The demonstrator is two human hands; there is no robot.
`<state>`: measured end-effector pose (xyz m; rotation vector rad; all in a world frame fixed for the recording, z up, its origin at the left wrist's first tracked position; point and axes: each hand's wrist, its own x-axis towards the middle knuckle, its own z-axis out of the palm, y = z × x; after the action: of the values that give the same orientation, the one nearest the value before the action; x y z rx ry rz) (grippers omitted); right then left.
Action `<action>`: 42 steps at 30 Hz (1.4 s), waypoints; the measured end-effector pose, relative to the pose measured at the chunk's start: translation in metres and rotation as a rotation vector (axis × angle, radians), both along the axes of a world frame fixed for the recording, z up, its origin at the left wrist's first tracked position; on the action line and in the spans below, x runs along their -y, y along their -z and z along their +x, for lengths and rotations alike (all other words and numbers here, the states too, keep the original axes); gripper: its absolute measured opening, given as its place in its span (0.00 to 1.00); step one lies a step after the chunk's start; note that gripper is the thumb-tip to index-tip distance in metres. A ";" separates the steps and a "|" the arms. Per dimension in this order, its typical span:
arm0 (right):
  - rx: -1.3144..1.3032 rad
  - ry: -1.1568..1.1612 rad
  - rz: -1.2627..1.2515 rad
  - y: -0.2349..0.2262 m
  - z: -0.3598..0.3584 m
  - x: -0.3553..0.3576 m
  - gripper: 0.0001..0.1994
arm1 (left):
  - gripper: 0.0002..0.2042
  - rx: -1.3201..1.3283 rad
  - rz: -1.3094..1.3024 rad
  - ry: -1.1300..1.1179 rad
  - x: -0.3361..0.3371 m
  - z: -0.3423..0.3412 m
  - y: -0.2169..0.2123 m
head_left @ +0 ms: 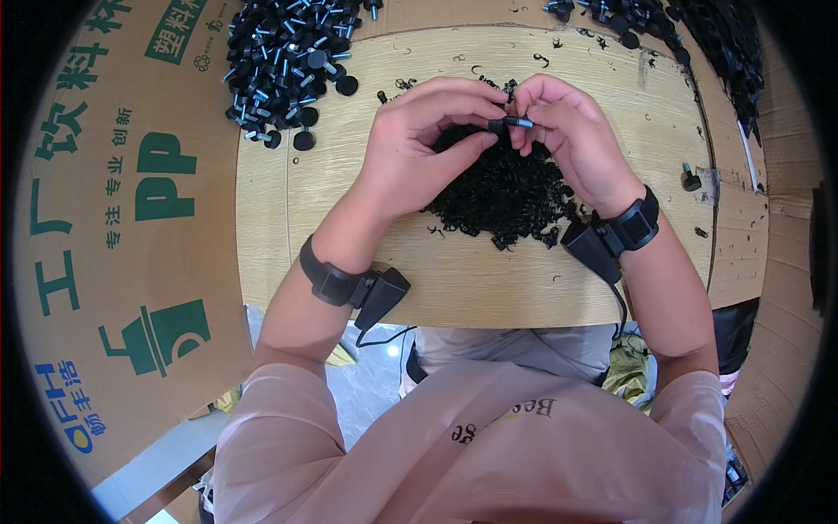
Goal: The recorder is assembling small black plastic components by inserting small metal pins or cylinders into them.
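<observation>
My left hand (pixel 415 144) is closed, its thumb and fingertips pinching the black head of a black-headed bolt (pixel 524 123). The bolt's bluish metal stud points to the right. At the stud end, my right hand (pixel 572 131) is closed too, thumb and fingers pinched around the bolt; its fingertips partly hide the contact. Both hands hover over a heap of small curled black scraps (pixel 489 196) on the wooden table (pixel 349 262).
Many similar black-headed bolts (pixel 288 70) lie heaped at the far left. Others (pixel 624 26) sit at the far right, beside long black pieces (pixel 720 52). One single bolt (pixel 690 178) stands at the right. Cardboard (pixel 131 218) walls flank the table.
</observation>
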<state>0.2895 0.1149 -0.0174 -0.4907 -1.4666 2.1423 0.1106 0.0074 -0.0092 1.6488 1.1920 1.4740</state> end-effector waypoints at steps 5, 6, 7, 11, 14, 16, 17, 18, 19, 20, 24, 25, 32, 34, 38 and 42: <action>-0.045 -0.058 0.006 0.000 0.000 0.001 0.06 | 0.18 0.139 0.057 0.055 -0.002 -0.004 0.006; -0.046 -0.053 0.024 0.000 -0.001 0.003 0.06 | 0.18 0.179 0.032 0.043 -0.001 -0.004 0.006; -0.047 -0.047 0.042 -0.001 0.000 0.003 0.06 | 0.19 0.221 0.008 0.031 -0.002 -0.003 0.007; -0.071 -0.027 0.051 0.000 0.000 0.001 0.06 | 0.18 0.218 -0.024 0.000 -0.001 -0.001 0.004; -0.040 0.034 0.019 -0.001 0.000 0.000 0.06 | 0.19 0.053 -0.010 -0.031 -0.001 -0.004 0.003; -0.037 0.082 0.013 0.000 0.000 0.001 0.06 | 0.19 -0.062 0.000 -0.056 0.000 -0.004 0.001; -0.037 0.083 0.013 0.000 -0.001 0.001 0.06 | 0.19 -0.062 0.000 -0.055 -0.001 -0.004 0.002; -0.040 0.100 0.007 0.001 -0.002 0.001 0.05 | 0.19 -0.032 -0.001 -0.046 -0.001 -0.005 0.003; -0.043 0.116 0.001 0.001 -0.003 0.002 0.05 | 0.19 -0.002 -0.001 -0.038 -0.001 -0.005 0.004; -0.043 0.117 0.001 0.001 -0.004 0.002 0.05 | 0.19 -0.003 -0.001 -0.038 -0.001 -0.005 0.004; -0.038 0.094 0.045 0.002 -0.005 0.004 0.05 | 0.19 0.177 -0.032 0.037 -0.001 -0.006 0.005; -0.037 0.083 0.071 0.003 -0.005 0.005 0.05 | 0.18 0.269 -0.026 0.085 -0.002 -0.007 0.006; 0.015 0.065 0.246 0.002 -0.004 0.007 0.04 | 0.17 0.483 -0.031 0.131 -0.003 -0.010 0.004; 0.034 0.052 0.268 0.002 -0.002 0.007 0.04 | 0.15 0.576 -0.105 0.059 -0.003 -0.010 0.000; -0.006 0.052 0.277 0.004 -0.001 0.005 0.05 | 0.16 0.530 -0.202 -0.075 -0.005 -0.006 0.001; -0.047 0.113 0.259 0.006 -0.002 0.005 0.06 | 0.18 0.144 -0.137 -0.139 -0.003 -0.006 0.005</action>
<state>0.2873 0.1103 -0.0231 -0.4146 -1.6201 1.8315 0.1047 0.0104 -0.0139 1.3695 1.3177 1.5313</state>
